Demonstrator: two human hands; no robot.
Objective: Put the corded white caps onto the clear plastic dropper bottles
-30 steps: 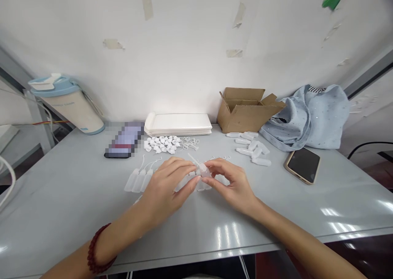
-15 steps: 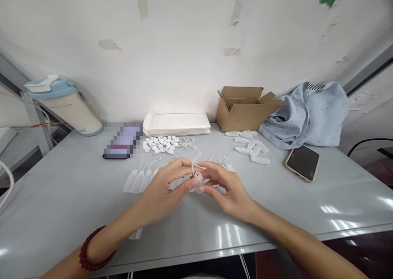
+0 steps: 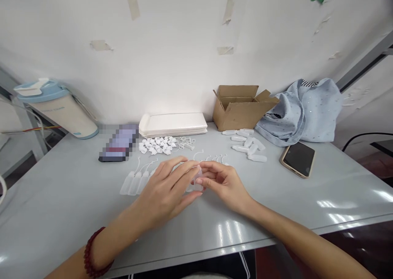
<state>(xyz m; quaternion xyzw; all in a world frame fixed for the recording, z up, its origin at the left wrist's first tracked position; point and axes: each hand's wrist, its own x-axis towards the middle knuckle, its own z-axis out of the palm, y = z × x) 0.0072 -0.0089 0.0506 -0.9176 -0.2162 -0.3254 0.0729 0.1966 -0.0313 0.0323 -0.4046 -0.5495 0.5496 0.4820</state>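
My left hand (image 3: pixel 164 193) holds a small translucent plastic bottle (image 3: pixel 195 181) in its fingertips, and the fingers hide much of it. My right hand (image 3: pixel 224 184) sits just to its right, with curled fingertips very close to the bottle and nothing visible in them. Behind my left hand lies a row of similar bottles with thin tethers (image 3: pixel 134 183). Further back are a heap of small white caps (image 3: pixel 155 145) and a tangle of thin white loops (image 3: pixel 184 143). A red bead bracelet (image 3: pixel 92 254) circles my left wrist.
Loose translucent bottles (image 3: pixel 247 146) lie before a cardboard box (image 3: pixel 241 109) on the grey table (image 3: pixel 260 201). A white stack (image 3: pixel 172 124), pixelated phone (image 3: pixel 118 143), dark-screened phone (image 3: pixel 297 159), blue cloth bag (image 3: pixel 302 111) and tumbler (image 3: pixel 58 109) stand further back.
My right hand has eased away from the bottle to the right, its fingers no longer pinching it. The tether above the bottle no longer shows. The whole view has shifted slightly.
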